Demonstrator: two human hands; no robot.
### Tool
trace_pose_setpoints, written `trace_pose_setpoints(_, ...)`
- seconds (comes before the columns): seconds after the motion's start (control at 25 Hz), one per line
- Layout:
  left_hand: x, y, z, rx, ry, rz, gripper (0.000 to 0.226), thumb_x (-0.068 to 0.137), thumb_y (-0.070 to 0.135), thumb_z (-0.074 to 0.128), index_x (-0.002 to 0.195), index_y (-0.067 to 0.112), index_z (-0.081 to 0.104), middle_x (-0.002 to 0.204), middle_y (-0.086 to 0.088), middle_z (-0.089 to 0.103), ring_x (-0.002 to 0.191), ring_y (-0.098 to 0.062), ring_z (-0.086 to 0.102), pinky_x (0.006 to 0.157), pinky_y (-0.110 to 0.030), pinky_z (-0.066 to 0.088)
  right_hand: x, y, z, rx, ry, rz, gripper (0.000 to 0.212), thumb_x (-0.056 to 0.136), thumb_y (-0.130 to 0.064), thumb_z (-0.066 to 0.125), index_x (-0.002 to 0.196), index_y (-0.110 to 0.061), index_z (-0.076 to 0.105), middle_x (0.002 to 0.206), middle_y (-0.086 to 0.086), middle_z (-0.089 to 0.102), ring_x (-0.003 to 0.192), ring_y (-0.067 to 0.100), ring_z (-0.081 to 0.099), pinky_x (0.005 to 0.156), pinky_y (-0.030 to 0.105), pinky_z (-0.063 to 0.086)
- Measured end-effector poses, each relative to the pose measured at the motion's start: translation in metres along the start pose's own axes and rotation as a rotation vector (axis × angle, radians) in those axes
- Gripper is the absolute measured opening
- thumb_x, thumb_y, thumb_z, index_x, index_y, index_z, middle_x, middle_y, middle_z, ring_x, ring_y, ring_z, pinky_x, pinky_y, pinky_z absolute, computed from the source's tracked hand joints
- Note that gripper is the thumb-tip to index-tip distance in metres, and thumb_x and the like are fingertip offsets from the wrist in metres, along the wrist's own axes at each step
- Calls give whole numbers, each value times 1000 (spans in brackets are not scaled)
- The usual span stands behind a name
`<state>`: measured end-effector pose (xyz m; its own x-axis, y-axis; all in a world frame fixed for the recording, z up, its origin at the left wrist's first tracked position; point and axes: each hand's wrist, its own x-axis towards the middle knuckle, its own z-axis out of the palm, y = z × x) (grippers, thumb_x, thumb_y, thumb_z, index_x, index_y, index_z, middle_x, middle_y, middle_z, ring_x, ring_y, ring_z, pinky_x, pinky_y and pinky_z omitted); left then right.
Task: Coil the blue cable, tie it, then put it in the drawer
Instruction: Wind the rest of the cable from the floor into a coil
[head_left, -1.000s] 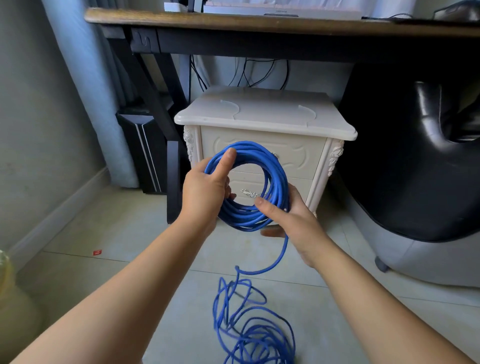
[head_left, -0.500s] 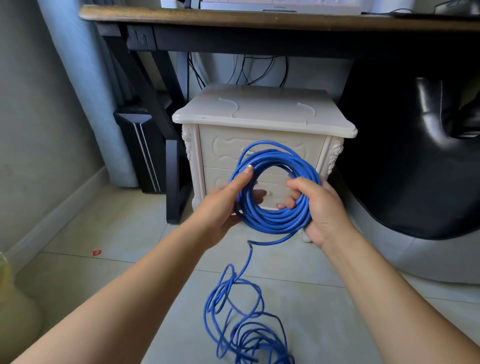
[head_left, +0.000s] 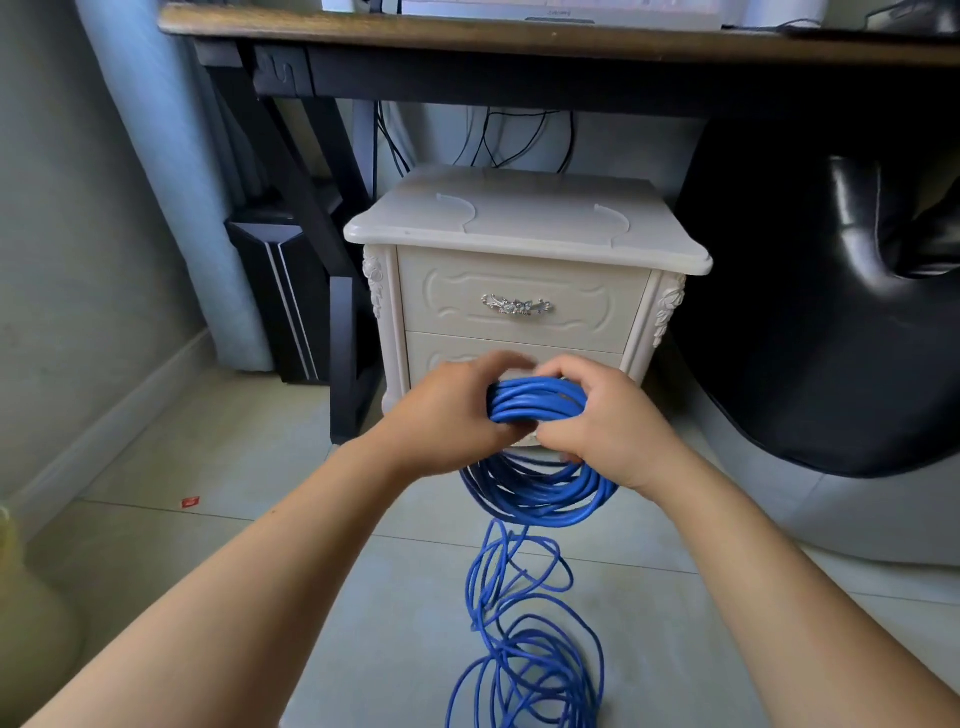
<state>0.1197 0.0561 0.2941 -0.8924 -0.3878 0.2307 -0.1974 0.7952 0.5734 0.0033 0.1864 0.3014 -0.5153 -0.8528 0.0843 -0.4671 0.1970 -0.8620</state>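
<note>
We have the blue cable (head_left: 537, 408) partly coiled. A thick bundle of loops hangs in front of the cabinet (head_left: 519, 228), with its top arc between our hands and its lower arc sagging at 6 o'clock beneath them. Our left hand (head_left: 447, 415) grips the bundle from the 9 o'clock side, fingers curled round the strands. Our right hand (head_left: 608, 431) grips it from 3 o'clock, fingers wrapped over it the same way.

We judge the coiling well along but unfinished. A loose length (head_left: 524, 649) lies in tangled loops on the floor (head_left: 260, 519) at 6 o'clock and runs up to the bundle. We see no tie on the coil, so tying remains.

At 12 o'clock the top drawer (head_left: 452, 306), with its silver handle (head_left: 516, 305), is shut. The lower drawer (head_left: 441, 353), partly hidden behind our hands, looks shut too, so opening one and stowing the coil are both left.

As for writing, a pale device (head_left: 558, 10) on the desk (head_left: 467, 31) at 12 o'clock carries a faint mark too small to read. The red scrap (head_left: 190, 501) at 9 o'clock shows no legible print, and we find no label on the cable.
</note>
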Motion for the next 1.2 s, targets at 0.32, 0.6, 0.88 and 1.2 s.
trace_pose_setpoints(0.32,6,-6,0,-731,213,-362,9,90,22,66,84,16,63,56,-2,55,52,-19,58,76,-45,57,2,8,-10,416,27,138,28,82,-16,75,107,-18,62,88,2,73,84,23,73,68,29,56)
trace_pose_setpoints(0.6,8,1,4,-1211,324,-662,11,93,20,64,89,14,55,65,0,46,56,-15,51,57,-32,51,4,11,17,772,58,231,46,67,-30,77,106,-14,60,84,5,70,82,19,68,77,36,55)
trace_pose_setpoints(0.88,0,13,20,-1145,118,-720,19,90,28,68,93,9,64,78,-5,65,73,-18,62,81,-34,53,8,9,10,908,302,227,18,83,10,51,87,-8,54,47,3,49,44,15,53,67,38,52)
trace_pose_setpoints(1.2,3,-3,-4,-832,62,-314,70,72,15,79,135,28,53,121,8,66,107,-8,65,90,-24,51,7,10,-8,490,176,175,33,56,-3,54,88,-1,54,47,1,40,40,17,36,46,27,34)
